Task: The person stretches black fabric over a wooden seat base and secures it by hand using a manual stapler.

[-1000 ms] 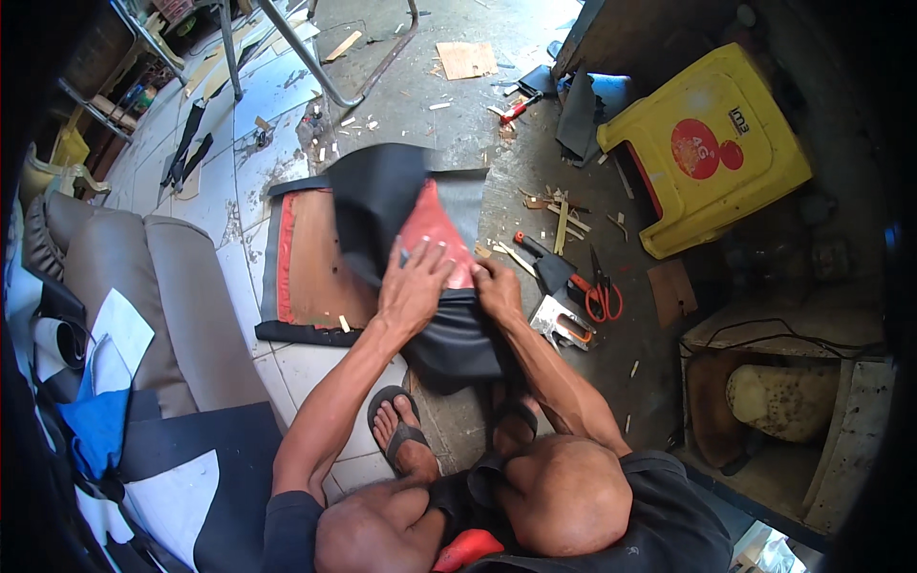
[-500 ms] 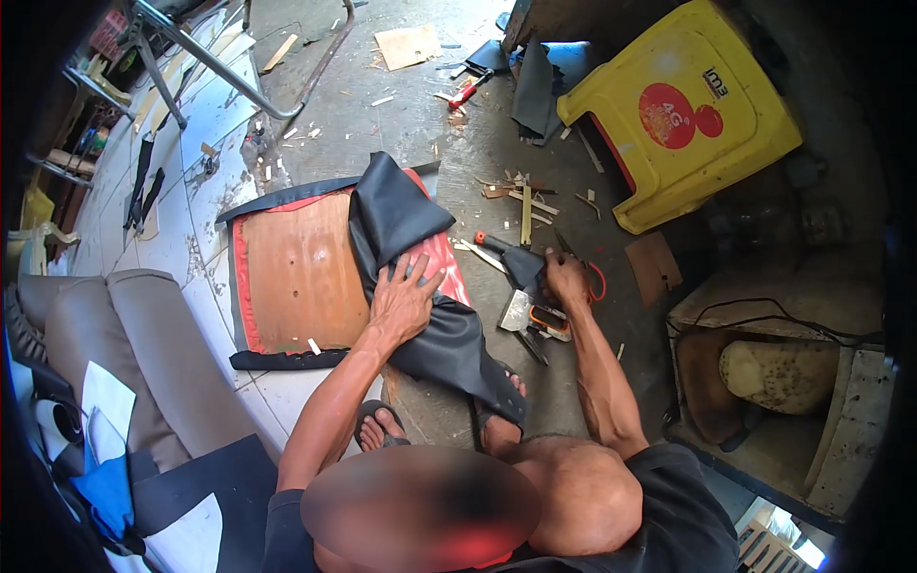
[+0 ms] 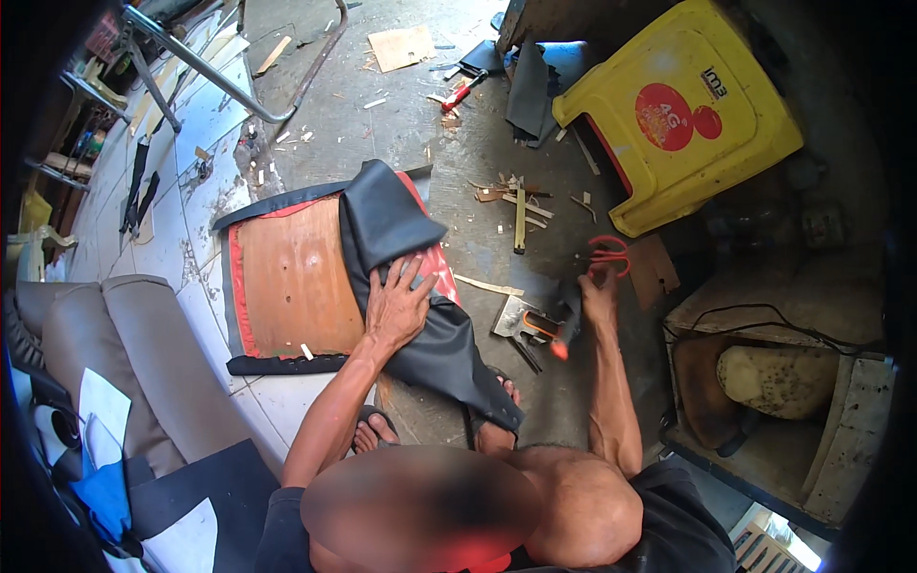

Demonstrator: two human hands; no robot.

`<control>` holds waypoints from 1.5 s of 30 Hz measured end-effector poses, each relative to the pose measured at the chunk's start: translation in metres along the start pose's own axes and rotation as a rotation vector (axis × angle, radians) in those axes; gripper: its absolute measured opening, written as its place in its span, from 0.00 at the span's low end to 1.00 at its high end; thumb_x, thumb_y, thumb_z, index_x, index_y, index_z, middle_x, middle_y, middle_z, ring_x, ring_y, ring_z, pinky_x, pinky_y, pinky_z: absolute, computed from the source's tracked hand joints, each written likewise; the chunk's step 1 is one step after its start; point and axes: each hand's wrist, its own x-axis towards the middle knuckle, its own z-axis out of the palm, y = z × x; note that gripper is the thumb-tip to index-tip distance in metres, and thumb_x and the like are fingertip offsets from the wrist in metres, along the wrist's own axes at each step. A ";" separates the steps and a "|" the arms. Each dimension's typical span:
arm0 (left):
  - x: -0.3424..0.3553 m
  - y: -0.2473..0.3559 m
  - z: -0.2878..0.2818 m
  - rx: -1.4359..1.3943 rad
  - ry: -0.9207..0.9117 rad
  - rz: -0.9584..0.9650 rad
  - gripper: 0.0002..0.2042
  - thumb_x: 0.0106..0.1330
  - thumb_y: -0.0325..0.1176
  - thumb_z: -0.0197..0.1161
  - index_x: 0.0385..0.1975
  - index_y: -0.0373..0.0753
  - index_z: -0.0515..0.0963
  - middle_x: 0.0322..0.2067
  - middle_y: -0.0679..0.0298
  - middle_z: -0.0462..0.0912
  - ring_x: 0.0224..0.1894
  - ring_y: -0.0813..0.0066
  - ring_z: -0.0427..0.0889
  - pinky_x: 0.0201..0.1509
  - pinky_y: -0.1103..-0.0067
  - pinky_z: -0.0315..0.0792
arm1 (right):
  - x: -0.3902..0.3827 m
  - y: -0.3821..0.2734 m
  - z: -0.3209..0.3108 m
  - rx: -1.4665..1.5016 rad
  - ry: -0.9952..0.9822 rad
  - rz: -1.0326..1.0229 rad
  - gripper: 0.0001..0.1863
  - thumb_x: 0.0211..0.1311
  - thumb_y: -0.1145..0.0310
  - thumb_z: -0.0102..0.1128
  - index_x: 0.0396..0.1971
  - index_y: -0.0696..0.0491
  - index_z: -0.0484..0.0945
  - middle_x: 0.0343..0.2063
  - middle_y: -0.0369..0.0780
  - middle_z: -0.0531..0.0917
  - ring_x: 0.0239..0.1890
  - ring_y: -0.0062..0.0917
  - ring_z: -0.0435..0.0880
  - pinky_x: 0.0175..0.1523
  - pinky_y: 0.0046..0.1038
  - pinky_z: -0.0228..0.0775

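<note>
Your left hand (image 3: pixel 396 307), fingers spread, lies on the folded black sheet (image 3: pixel 387 220), 9 o'clock, partly over the wooden panel (image 3: pixel 291 267). Your right hand (image 3: pixel 599 298), 3 o'clock, is at red-handled scissors (image 3: pixel 608 255); grip: cannot tell. Open box (image 3: pixel 842 439), 4 o'clock, contains a speckled yellowish pad (image 3: pixel 769 380).

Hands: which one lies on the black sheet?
The left hand, fingers spread on the black sheet; the right hand is off it, by the red-handled scissors.

A person (image 3: pixel 585 506) wears a dark shirt (image 3: pixel 683 520), its short sleeves (image 3: pixel 284 520) ending above bare forearms (image 3: pixel 612 401) and hands (image 3: pixel 394 307), and dark sandals (image 3: pixel 373 410) exposing the toes (image 3: pixel 367 435).
</note>
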 end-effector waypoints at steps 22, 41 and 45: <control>-0.008 -0.001 -0.018 -0.072 -0.235 -0.159 0.24 0.73 0.39 0.57 0.70 0.57 0.75 0.71 0.63 0.74 0.69 0.56 0.74 0.70 0.31 0.58 | -0.147 -0.122 0.096 0.045 -0.194 -0.559 0.26 0.78 0.67 0.53 0.72 0.55 0.64 0.40 0.60 0.85 0.39 0.59 0.87 0.41 0.54 0.78; 0.009 -0.006 -0.022 -0.027 -0.179 -0.119 0.25 0.73 0.39 0.57 0.71 0.58 0.74 0.66 0.61 0.78 0.63 0.55 0.79 0.69 0.33 0.61 | -0.115 -0.117 0.097 -0.216 -0.467 -0.309 0.33 0.75 0.70 0.54 0.78 0.42 0.59 0.35 0.60 0.85 0.34 0.59 0.86 0.37 0.58 0.76; -0.003 -0.006 -0.018 -0.044 -0.148 -0.114 0.24 0.74 0.38 0.56 0.71 0.58 0.74 0.66 0.63 0.78 0.63 0.56 0.79 0.70 0.33 0.59 | -0.144 -0.107 0.096 -0.137 -0.304 -0.542 0.33 0.75 0.71 0.53 0.78 0.47 0.58 0.34 0.61 0.84 0.33 0.59 0.86 0.38 0.60 0.76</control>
